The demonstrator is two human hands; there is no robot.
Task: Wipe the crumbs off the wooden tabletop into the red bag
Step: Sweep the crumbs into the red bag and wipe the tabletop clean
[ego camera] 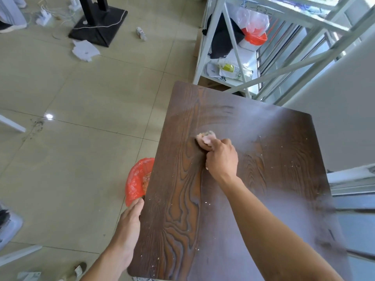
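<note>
A dark wooden tabletop [263,209] fills the lower right of the head view, with small pale crumbs [207,202] scattered over it. My right hand [222,159] presses a crumpled pinkish cloth [206,137] onto the middle of the board. My left hand [130,218] holds a red plastic bag [135,181] against the table's left edge, below the board level. The bag's mouth faces up and some crumbs lie inside it.
A white metal shelf rack [229,47] stands beyond the table's far edge, holding a black bag, a red-and-clear plastic bag and packets. On the tiled floor lie white paper scraps [85,50], a black stand base [99,25] and cables.
</note>
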